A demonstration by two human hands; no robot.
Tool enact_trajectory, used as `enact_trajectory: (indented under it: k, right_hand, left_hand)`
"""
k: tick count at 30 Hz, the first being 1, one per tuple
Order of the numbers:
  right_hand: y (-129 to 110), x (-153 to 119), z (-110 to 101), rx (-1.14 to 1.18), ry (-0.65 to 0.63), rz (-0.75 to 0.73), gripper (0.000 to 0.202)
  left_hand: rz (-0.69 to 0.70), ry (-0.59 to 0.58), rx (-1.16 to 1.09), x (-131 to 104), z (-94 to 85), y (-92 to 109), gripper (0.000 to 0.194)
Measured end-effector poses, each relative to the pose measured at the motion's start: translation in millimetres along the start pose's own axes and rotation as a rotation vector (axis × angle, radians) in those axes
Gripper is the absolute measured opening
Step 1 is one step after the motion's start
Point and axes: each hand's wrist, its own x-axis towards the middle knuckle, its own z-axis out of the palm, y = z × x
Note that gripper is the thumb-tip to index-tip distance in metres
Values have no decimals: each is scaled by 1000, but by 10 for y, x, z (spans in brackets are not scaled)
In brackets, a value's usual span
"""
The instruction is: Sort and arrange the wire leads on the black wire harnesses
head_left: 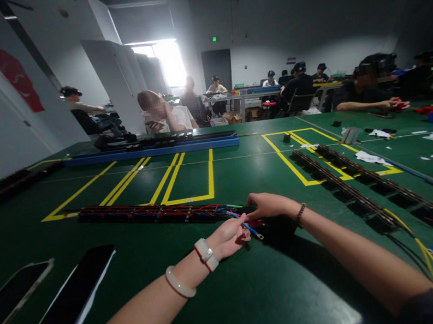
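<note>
Left hand pinches 1 blue wire, probably bendy, best held behind its metal ring; right hand's grip: can't tell.

Blue wire part-hidden by fingers; leftmost phone cropped.

Through the head camera I see an assembly workshop: a green table with yellow marked lines, long wired strips lying on it, and several people sitting at farther tables.
</note>
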Motion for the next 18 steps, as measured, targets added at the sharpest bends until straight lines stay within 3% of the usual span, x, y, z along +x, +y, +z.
enact_trajectory:
  k: [12, 15, 18]
  right_hand:
    - [29, -8, -98, 43, 11, -78, 40]
    - [28, -3, -132, -15, 86, -68, 29]
    - [1, -9, -154, -218, 228, -38, 22]
  left_hand:
    - [8, -69, 60, -55, 0, 51, 16]
    - [-19, -60, 92, -87, 16, 77, 17]
    - [-35, -54, 106, -89, 36, 79, 19]
